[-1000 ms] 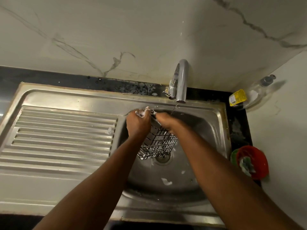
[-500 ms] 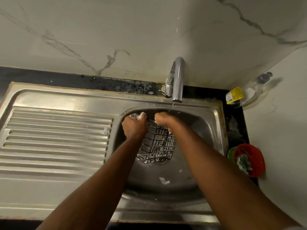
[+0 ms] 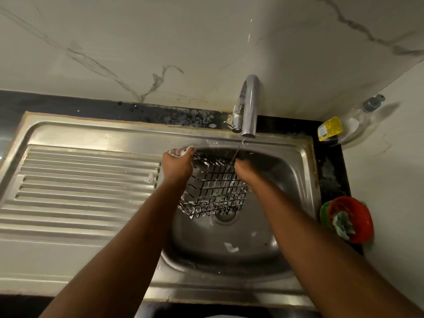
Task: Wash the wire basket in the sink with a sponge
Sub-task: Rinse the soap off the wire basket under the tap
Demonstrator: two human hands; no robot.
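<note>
Framing the steel sink (image 3: 68, 260) and wire basket (image 3: 213, 191), black counter (image 3: 330, 171) meets marble-veined wall (image 3: 206, 42).

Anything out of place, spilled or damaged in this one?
Only minor things: the black counter strip behind the steel sink is blotched with pale speckles beside the chrome tap, and a dab of white foam sits on the ribbed drainboard.
</note>
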